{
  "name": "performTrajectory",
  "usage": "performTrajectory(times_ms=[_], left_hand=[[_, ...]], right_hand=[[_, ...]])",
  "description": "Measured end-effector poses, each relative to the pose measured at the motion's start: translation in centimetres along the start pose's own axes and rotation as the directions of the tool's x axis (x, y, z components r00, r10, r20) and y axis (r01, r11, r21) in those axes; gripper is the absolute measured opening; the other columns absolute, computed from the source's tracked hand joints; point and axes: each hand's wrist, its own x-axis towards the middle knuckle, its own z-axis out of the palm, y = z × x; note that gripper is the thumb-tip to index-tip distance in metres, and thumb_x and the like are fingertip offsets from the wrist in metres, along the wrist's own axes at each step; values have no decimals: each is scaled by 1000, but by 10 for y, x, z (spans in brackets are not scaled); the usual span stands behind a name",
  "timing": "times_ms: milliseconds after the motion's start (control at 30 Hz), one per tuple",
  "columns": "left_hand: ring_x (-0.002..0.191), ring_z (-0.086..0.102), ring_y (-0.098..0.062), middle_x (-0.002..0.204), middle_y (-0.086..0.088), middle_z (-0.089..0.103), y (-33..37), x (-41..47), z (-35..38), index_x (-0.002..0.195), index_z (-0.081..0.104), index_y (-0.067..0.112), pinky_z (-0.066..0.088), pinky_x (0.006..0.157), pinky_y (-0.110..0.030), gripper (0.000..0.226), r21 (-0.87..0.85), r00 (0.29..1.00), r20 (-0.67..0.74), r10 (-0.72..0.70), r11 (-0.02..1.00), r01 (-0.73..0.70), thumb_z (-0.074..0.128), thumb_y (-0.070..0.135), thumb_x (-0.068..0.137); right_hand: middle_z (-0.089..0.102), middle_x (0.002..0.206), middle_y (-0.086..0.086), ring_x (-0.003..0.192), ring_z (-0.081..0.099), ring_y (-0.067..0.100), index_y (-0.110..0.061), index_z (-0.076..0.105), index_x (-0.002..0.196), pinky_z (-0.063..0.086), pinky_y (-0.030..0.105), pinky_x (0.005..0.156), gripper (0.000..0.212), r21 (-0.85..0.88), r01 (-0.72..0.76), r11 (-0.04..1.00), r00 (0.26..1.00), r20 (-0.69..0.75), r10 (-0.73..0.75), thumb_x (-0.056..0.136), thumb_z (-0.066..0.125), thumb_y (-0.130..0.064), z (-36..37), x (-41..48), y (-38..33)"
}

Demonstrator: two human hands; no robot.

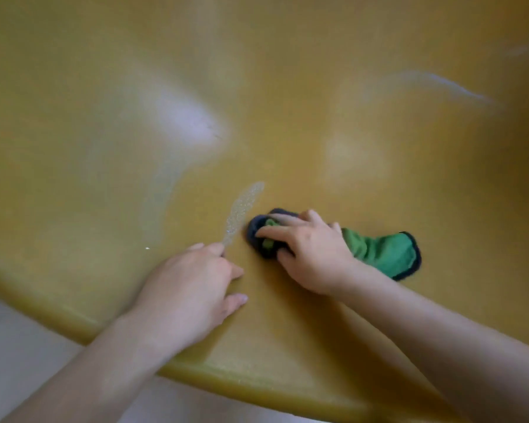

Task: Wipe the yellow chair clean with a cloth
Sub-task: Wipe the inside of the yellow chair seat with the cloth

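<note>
Where the cloth [385, 251] lies: on the chair [287, 102] seat, just right of a wet streak [242, 209].
Right hand [313, 254]: grips the cloth's bunched end.
Left hand [193, 288]: relaxed, holding nothing, fingertips on seat beside streak.

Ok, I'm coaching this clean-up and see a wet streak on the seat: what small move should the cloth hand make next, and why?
Probably slide the cloth leftward with the right hand over the foamy streak. It lies unwiped on the yellow chair seat just left of the cloth's bunched end; the left hand rests by its lower end and may need to shift aside.
</note>
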Motion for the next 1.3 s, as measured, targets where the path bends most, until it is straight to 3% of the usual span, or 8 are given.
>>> performTrajectory(times_ms=[100,267,367,500,733,967,1167,1300], left_hand=[[117,44,-12,120,17,51,-16,-16,-7,123,55,41,43,94,-29,44,37,999,1,-38,999,38,48,61,85],[104,49,-13,101,12,57,-40,-53,-13,101,66,35,46,77,-29,39,158,987,-127,-100,980,119,46,64,84],[74,57,-22,65,6,57,-41,-65,-10,65,69,23,44,57,-32,25,210,969,-244,-38,973,92,66,46,73],[74,56,-23,66,5,60,-56,-87,-15,66,70,23,43,60,-33,36,197,937,-348,-37,974,112,45,45,77],[96,55,-20,91,7,67,-85,-108,-28,89,74,28,38,89,-35,55,174,929,-366,-61,976,133,30,61,80],[90,56,-21,87,3,64,-99,-110,-18,83,72,20,41,85,-33,46,83,882,-468,-55,991,106,44,55,82],[101,53,-24,105,-5,63,-115,-116,-32,81,74,14,53,71,-39,36,36,832,-534,-152,979,202,60,48,80],[114,51,-27,117,-10,62,-116,-104,-33,86,74,12,52,83,-40,43,101,830,-525,-188,955,280,51,47,79]], right_hand=[[28,151,-28,122,35,19,-55,35,136,38,45,90,43,45,156,987,985,65,-159,97,41,-36,-9,-18,11],[35,152,-14,125,33,33,-51,35,138,42,47,91,41,0,-527,850,847,-76,525,98,34,-41,-22,-16,58],[40,144,-18,114,36,28,-52,38,135,38,44,84,44,79,-149,986,988,-22,151,95,36,-33,8,3,-68],[48,141,-19,114,46,27,-50,44,132,42,52,93,44,332,257,908,965,-48,-256,91,38,-36,4,24,-139],[47,144,-20,117,47,29,-71,40,118,46,50,96,41,126,-55,991,992,122,40,90,45,-42,-9,-50,-18],[59,135,-2,127,52,17,-27,56,133,36,44,108,45,521,404,752,914,-262,-310,89,59,-18,-12,58,-187],[51,128,-22,114,52,19,-63,46,117,40,35,103,45,261,340,904,939,-43,-341,89,59,-30,-11,-32,-52],[59,135,-3,116,44,3,-31,61,125,28,21,92,41,382,492,782,871,-219,-440,88,65,-14,-10,34,-114]])
